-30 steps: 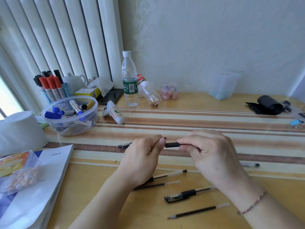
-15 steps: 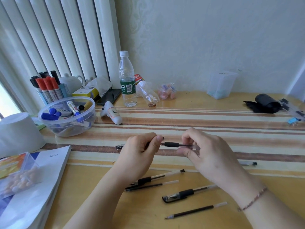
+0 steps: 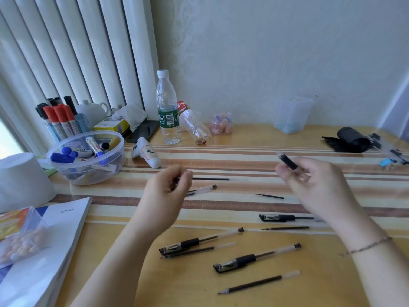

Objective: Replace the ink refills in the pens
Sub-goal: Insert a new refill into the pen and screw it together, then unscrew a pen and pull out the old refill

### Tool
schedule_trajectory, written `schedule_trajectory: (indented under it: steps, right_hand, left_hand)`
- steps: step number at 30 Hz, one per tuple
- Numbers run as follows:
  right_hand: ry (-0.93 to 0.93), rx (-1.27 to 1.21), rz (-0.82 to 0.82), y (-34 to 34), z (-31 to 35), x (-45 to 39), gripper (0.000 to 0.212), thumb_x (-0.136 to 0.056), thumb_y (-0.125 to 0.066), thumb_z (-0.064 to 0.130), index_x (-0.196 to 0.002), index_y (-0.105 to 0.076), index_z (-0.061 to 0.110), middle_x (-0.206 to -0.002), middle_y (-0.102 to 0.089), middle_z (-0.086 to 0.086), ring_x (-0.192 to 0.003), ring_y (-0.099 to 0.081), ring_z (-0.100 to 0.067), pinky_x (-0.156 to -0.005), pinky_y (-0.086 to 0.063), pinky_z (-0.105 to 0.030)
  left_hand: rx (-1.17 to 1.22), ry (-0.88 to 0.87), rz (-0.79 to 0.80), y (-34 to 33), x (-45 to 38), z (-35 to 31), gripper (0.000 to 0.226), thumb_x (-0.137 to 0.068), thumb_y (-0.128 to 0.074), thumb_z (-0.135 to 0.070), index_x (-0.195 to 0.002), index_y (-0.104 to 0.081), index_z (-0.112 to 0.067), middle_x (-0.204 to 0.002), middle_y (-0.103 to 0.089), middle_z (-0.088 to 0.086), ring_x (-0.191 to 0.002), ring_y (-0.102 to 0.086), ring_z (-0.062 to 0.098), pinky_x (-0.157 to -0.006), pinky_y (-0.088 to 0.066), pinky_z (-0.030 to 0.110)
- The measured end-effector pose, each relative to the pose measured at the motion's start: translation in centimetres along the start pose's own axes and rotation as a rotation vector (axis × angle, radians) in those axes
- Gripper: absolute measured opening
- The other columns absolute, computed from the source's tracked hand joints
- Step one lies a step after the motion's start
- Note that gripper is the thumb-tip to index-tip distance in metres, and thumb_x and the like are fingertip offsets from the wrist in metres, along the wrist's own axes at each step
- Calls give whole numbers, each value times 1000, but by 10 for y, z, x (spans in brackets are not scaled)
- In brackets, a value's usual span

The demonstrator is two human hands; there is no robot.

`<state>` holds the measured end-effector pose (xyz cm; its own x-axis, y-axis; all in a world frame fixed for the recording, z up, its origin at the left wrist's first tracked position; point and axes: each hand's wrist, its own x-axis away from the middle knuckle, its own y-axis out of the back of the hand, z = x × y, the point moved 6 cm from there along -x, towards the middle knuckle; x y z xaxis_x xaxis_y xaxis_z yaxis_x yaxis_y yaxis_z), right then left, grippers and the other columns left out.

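My left hand (image 3: 166, 196) pinches one end of a thin black ink refill (image 3: 210, 179) that sticks out level to the right. My right hand (image 3: 309, 185), held apart at the right, grips a pen barrel (image 3: 287, 161) with a black grip section pointing up and left. On the table near me lie capped gel pens (image 3: 254, 259) (image 3: 199, 241) (image 3: 285, 217) and loose refills (image 3: 256, 282) (image 3: 194, 251) (image 3: 285, 228). Another pen (image 3: 202, 189) lies just behind my left hand.
A clear bowl of markers (image 3: 86, 158) and a marker holder (image 3: 59, 120) stand at the left, beside a white roll (image 3: 20, 180). A water bottle (image 3: 168, 109), an empty bottle (image 3: 194, 127) and a white gadget (image 3: 147, 155) sit at the back. A book (image 3: 44, 251) lies front left.
My hands were together on one pen; they have pulled apart. The refill came out with my left hand, and the barrel went right and up with my right hand.
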<state>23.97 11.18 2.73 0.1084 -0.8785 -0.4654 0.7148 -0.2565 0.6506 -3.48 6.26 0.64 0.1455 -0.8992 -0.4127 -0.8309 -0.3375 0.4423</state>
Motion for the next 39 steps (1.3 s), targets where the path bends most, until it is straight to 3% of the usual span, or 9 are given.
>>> schedule_trajectory:
  steps: [2, 4, 8, 16, 21, 27, 30, 34, 39]
  right_hand:
    - [139, -90, 112, -13, 25, 6, 20, -79, -62, 52, -93, -70, 40, -85, -69, 23, -81, -65, 4, -63, -53, -18]
    - [248, -18, 226, -29, 38, 14, 23, -78, -62, 54, -94, -73, 41, -85, -70, 25, -80, -65, 2, -65, -55, -25]
    - [242, 109, 256, -37, 31, 14, 17, -80, -67, 47, -94, -74, 40, -78, -68, 23, -73, -63, -2, -63, -54, -32]
    - [-82, 498, 358, -25, -26, 1, 16, -82, -65, 49, -73, -66, 36, -85, -61, 19, -71, -55, -4, -59, -48, -30]
    - [-164, 523, 404, -27, -35, 2, 16, -80, -68, 50, -72, -64, 36, -76, -64, 17, -64, -56, -3, -51, -42, -27]
    - [-221, 602, 303, -19, -50, -3, 17, -86, -64, 44, -70, -63, 37, -77, -65, 14, -60, -58, -12, -50, -46, -27]
    - [-254, 595, 302, -25, -61, -4, 21, -85, -65, 43, -64, -62, 38, -79, -66, 16, -64, -60, -11, -55, -51, -29]
    - [-242, 588, 310, -27, -62, -6, 28, -85, -66, 40, -59, -59, 35, -79, -68, 14, -63, -60, -12, -52, -47, -27]
    - [-210, 614, 303, -31, -63, -6, 26, -86, -65, 37, -61, -59, 35, -83, -66, 15, -64, -59, -12, -49, -41, -26]
  left_hand:
    - [-4, -33, 64, -14, 5, -6, 31, -97, -49, -25, -70, -52, -10, -52, -37, -6, -47, -30, 7, -46, -28, 19]
    - [9, -52, 109, -23, 9, -9, 30, -97, -49, -25, -69, -52, -16, -53, -36, -5, -48, -30, 9, -46, -28, 21]
    - [5, -68, 130, -28, 11, -10, 27, -97, -50, -29, -72, -55, -19, -52, -36, -6, -47, -30, 9, -46, -27, 22]
    - [-114, -20, 20, -18, 5, 5, 30, -101, -38, -28, -73, -48, -23, -51, -40, -5, -48, -33, 12, -51, -31, 33]
    - [-86, -8, 42, -21, 7, 5, 30, -96, -33, -34, -70, -45, -26, -57, -45, -1, -57, -41, 23, -56, -38, 41]
    - [-68, 12, 73, -24, 7, 6, 22, -97, -49, -28, -76, -53, -22, -55, -46, -7, -50, -39, 8, -48, -31, 19]
    - [-88, 26, 100, -28, 8, 6, 16, -93, -57, -30, -78, -59, -25, -55, -51, -9, -52, -44, 8, -49, -35, 20]
    - [-77, 88, 147, -31, 9, 7, 11, -88, -66, -26, -77, -64, -28, -67, -69, -10, -69, -63, 4, -66, -49, 24]
    - [-68, 127, 137, -31, 9, 11, 10, -79, -76, -23, -79, -68, -29, -76, -69, -12, -78, -63, 0, -69, -47, 16]
